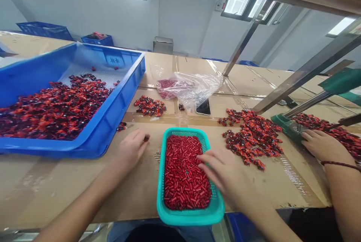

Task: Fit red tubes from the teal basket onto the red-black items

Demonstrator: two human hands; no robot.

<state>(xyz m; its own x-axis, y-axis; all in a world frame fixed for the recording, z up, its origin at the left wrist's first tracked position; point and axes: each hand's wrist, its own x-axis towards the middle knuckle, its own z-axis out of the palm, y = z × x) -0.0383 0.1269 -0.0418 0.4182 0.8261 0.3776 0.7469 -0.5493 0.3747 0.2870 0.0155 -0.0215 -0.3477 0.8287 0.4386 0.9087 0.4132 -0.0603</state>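
My left hand [133,146] is closed, with a small dark red part [146,138] pinched at its fingertips, above the table left of the basket. A green plastic basket [190,217] stands in front of me, full of short red tubes [186,174]. Over its right side reaches my right hand [218,165], thumb and forefinger slightly apart at the tubes. I make out nothing between those fingers. Right of that hand lies a pile of small red-and-black parts [254,135]. A smaller pile of similar parts [149,106] lies beyond my left hand.
A large blue crate [113,121] of red-and-black parts fills the left. Behind the basket are a clear plastic bag [191,84] and a phone [203,106]. At right, a co-worker's hand [328,146] rests by a green bench tool [291,127]. A metal post [245,41] supports an overhead shelf.
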